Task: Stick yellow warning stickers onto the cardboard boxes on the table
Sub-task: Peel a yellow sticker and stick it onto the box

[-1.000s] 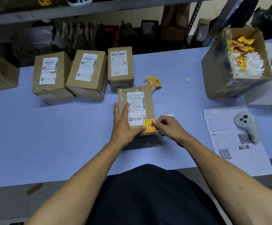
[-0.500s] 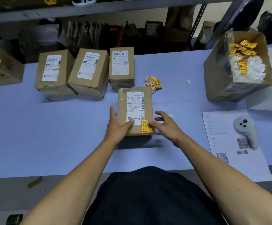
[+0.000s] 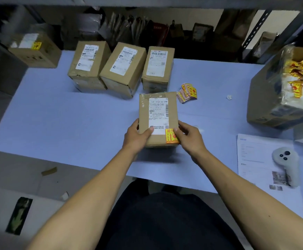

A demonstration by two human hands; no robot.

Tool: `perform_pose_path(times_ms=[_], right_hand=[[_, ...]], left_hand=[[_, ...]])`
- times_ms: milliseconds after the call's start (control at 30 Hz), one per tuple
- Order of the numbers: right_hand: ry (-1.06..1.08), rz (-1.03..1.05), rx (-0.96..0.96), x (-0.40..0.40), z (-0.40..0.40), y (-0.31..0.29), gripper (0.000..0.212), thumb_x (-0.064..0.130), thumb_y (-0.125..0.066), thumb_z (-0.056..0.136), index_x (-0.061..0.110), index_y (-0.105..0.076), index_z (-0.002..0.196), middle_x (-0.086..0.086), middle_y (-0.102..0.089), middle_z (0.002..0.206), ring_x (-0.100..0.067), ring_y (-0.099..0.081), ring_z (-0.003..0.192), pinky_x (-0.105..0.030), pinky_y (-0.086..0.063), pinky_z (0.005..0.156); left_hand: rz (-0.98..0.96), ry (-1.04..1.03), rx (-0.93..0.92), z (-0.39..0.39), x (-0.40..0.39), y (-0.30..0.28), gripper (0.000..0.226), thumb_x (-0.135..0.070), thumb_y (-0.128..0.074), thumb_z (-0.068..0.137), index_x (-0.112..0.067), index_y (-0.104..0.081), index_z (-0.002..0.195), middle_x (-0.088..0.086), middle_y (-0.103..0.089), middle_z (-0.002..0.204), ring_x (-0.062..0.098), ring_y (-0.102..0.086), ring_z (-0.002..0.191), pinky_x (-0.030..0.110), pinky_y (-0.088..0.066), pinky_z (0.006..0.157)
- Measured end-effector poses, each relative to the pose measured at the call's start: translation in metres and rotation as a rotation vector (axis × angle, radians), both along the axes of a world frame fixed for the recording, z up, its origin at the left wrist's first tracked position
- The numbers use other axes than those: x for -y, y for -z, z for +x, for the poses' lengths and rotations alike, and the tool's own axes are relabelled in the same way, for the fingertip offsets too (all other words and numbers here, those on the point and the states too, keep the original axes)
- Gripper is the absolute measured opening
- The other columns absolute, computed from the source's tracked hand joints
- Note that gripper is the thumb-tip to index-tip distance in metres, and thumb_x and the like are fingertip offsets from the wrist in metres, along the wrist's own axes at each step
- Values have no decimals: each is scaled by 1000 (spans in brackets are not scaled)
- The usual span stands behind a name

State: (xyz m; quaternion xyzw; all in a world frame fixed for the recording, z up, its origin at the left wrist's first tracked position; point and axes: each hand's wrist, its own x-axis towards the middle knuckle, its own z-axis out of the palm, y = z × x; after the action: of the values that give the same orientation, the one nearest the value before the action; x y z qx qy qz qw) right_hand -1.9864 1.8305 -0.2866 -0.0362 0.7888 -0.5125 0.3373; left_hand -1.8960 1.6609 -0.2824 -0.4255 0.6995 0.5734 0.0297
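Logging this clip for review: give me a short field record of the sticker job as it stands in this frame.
box in hand: cardboard box, gripped at its near end by the left hand and right hand
sticker on it: yellow warning sticker at the near right corner
unstickered boxes: three in a row behind
loose stickers: small pile to the right of the held box
far left: another box with a yellow sticker
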Motion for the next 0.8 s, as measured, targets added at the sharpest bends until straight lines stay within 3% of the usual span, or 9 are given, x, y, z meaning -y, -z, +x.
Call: perform_pose_path(times_ms=[467, 633, 800], right_hand=[[-83, 41, -96, 62, 67, -23, 40, 35, -54, 97, 33, -57, 138, 2, -67, 127, -18, -64, 113, -49, -55, 95], [-42, 34, -176, 118, 131, -36, 41, 29, -53, 99, 26, -55, 140, 1, -62, 134, -18, -60, 112, -38, -52, 95], [-6, -9, -126, 171, 186, -40, 57, 40, -61, 94, 28, -43, 147, 1, -51, 130, -17, -57, 112, -31, -52, 89]], left_hand=[[-35, 4, -69, 74, 62, -20, 46, -35, -70, 89, -27, -57, 132, -5, -64, 124, 18, -60, 111, 39, -53, 96], [-49, 11, -113, 133, 112, -28, 45, -36, -68, 91, -27, -55, 134, -7, -63, 123, 15, -57, 111, 32, -52, 92], [25, -39, -155, 197, 168, -34, 43, -34, -73, 87, -31, -60, 128, -5, -66, 125, 15, -58, 118, 43, -54, 98]])
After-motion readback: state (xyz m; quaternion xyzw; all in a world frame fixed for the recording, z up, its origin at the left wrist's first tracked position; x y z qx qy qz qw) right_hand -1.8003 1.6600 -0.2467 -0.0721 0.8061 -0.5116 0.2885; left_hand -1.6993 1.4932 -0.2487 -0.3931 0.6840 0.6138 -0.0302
